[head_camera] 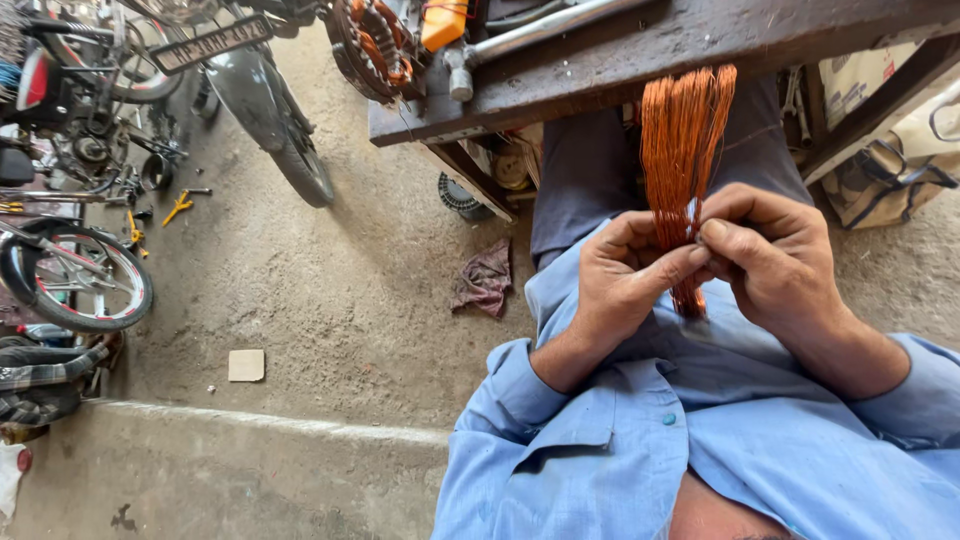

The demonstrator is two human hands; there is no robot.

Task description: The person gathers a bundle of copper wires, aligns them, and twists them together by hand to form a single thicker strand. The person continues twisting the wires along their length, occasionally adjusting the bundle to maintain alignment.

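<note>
Left hand (622,275): we pinch the copper wire bundle (680,150).
Right hand (770,260): we pinch the same bundle.
Far: wooden workbench (640,60).
Left: motorcycle wheel (285,130).

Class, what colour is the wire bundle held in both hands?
Copper orange wire bundle, seen best in the head view.
</note>
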